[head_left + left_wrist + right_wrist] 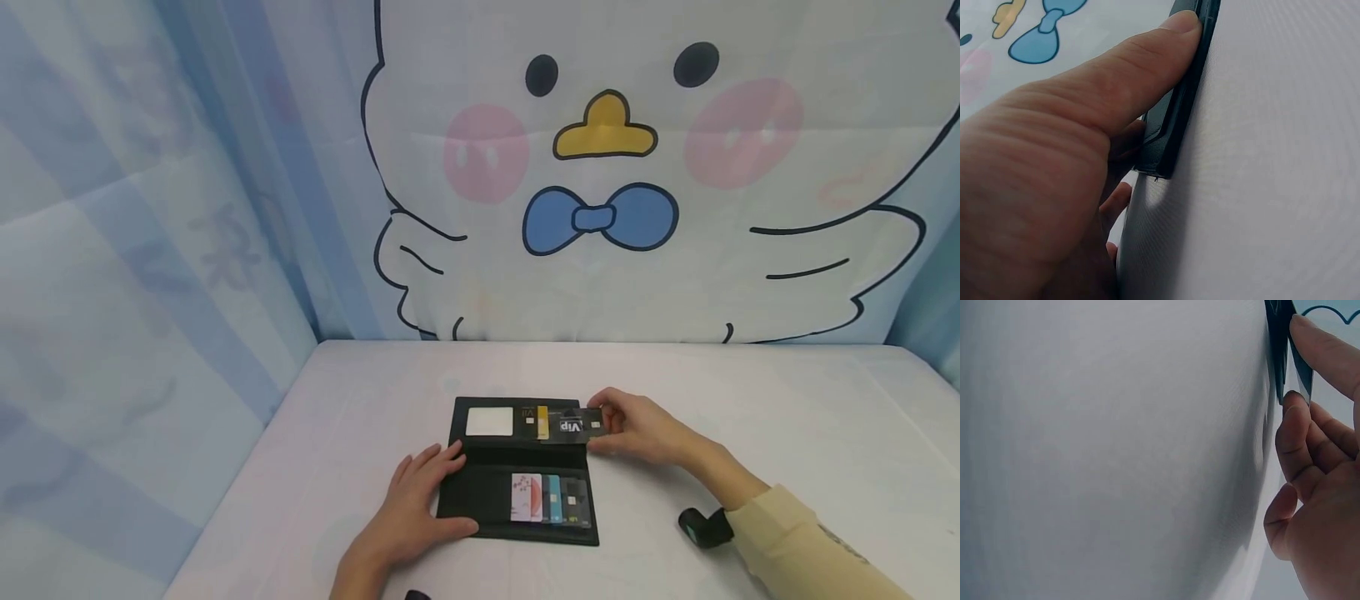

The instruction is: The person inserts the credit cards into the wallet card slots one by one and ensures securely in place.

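Note:
A black card wallet (pixel 476 492) lies unfolded on the white table, its two halves one behind the other. My left hand (pixel 416 500) rests on its left side with fingers spread; in the left wrist view the thumb (pixel 1141 72) presses the wallet's edge (pixel 1166 137). At the far half's right end, my right hand (pixel 645 429) pinches a dark "Vip" card (pixel 572 426) between thumb and fingers. That card (pixel 1301 372) stands tilted off the wallet in the right wrist view. A pink-and-white card (pixel 526 497), a blue card (pixel 555 499) and dark cards fill the near half's pockets.
The white tabletop (pixel 390 375) reaches back to a curtain (pixel 480 292) printed with a cartoon face and a blue bow tie. Another pale-blue curtain (pixel 150 292) hangs at the left. A black wrist device (pixel 705 528) sits by the right sleeve.

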Tool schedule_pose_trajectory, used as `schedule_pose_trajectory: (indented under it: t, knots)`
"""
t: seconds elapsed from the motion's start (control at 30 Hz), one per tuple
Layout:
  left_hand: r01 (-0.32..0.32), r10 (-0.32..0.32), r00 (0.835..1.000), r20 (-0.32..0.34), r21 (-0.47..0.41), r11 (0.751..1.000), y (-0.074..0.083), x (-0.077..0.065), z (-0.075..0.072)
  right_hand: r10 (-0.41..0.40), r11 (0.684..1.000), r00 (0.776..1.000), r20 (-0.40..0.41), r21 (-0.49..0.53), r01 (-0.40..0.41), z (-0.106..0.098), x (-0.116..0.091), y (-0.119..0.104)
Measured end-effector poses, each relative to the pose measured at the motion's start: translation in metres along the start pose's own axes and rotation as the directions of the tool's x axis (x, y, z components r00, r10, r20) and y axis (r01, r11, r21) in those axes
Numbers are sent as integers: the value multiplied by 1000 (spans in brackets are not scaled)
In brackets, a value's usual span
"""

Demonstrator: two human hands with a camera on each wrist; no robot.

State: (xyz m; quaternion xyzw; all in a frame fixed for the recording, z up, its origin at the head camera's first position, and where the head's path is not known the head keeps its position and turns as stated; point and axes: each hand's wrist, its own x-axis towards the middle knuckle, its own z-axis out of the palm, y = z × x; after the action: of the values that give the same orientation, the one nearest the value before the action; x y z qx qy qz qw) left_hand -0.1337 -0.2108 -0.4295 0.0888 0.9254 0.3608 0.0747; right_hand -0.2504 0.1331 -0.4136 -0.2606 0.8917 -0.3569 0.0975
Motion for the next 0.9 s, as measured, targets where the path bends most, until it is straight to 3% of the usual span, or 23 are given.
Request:
schedule_pose_trajectory:
  t: [0.9]
  knots:
    - [-7,7,1000,5,10,1000,0,0,-1,53,998,997,-49,-38,-55,4,8,-8]
